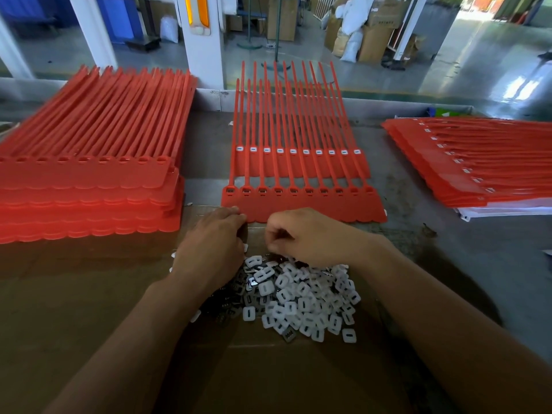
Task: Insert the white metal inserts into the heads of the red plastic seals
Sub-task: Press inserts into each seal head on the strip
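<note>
progress: mid-batch by my read | rear seal strip [361,165] heads all show white inserts | front seal strip [313,209] heads show no white, likely next | right stack [466,174] fitted | left stack [89,180] heads empty | containers: none, white inserts [304,300] heaped loose on cardboard [89,294] | left hand [215,243] curled at heap's far edge, right hand [301,234] fingers bunched above heap, cannot tell if either holds anything

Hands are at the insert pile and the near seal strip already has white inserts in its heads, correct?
In the head view the near seal strip shows no white inserts in its heads; it's the far strip that carries them. The left hand and right hand are at the insert pile.
</note>
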`<control>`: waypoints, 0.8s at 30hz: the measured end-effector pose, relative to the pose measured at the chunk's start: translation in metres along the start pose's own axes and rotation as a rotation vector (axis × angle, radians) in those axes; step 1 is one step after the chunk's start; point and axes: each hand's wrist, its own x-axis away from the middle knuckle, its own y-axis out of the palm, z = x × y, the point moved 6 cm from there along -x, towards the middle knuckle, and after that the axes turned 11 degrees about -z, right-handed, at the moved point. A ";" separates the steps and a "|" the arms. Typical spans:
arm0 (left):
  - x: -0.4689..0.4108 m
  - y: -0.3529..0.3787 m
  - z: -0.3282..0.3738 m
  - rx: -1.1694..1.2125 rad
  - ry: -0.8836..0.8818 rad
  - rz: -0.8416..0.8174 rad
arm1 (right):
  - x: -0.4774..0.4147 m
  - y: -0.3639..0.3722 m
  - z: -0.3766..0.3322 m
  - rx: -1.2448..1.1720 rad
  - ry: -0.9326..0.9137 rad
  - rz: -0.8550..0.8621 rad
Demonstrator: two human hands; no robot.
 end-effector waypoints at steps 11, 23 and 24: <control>-0.001 0.000 -0.001 0.021 -0.001 0.007 | 0.021 -0.030 0.034 -0.224 0.066 0.402; -0.002 0.001 -0.003 0.018 -0.005 0.013 | 0.049 -0.069 0.138 -0.390 0.446 0.774; -0.002 0.001 -0.003 0.020 -0.004 0.014 | 0.050 -0.069 0.144 -0.391 0.478 0.767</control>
